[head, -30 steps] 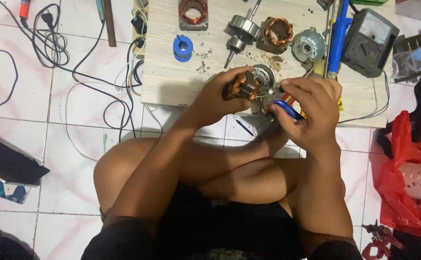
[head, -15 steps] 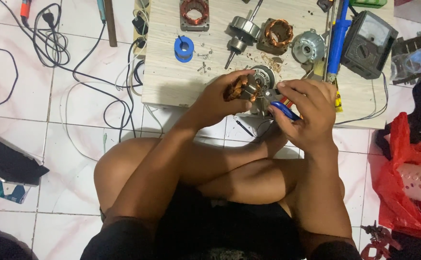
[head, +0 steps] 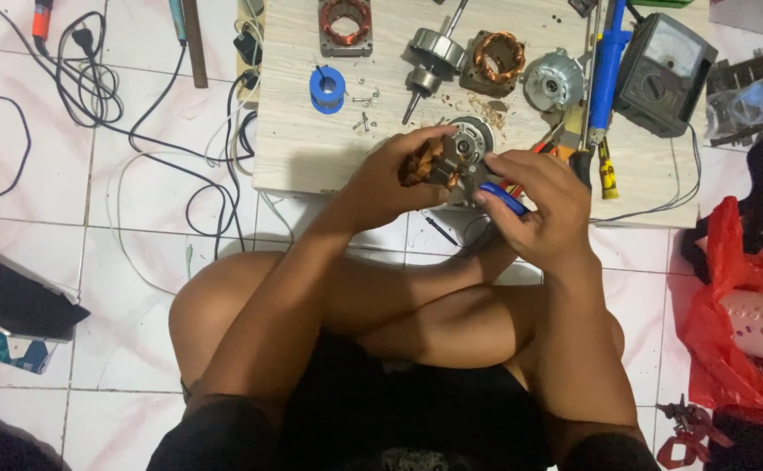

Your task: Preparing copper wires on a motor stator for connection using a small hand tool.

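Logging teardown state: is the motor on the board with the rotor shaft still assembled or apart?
Apart: the rotor with shaft lies alone beside a separate copper-wound stator and end cap.

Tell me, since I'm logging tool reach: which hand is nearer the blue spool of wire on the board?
Left. The left hand grips the copper-wound motor part just below and right of the blue spool; the right hand, holding a blue-handled tool, sits farther right.

My right hand [head: 543, 205] slid a bit left and up, closer to the motor stator [head: 438, 161] my left hand [head: 395, 179] grips. The blue-handled tool [head: 502, 198] in my right fingers now sits lower against the palm, tip hidden. Left thumb shifted slightly over the copper winding, I think; hard to tell. Stator tilted slightly more toward me.
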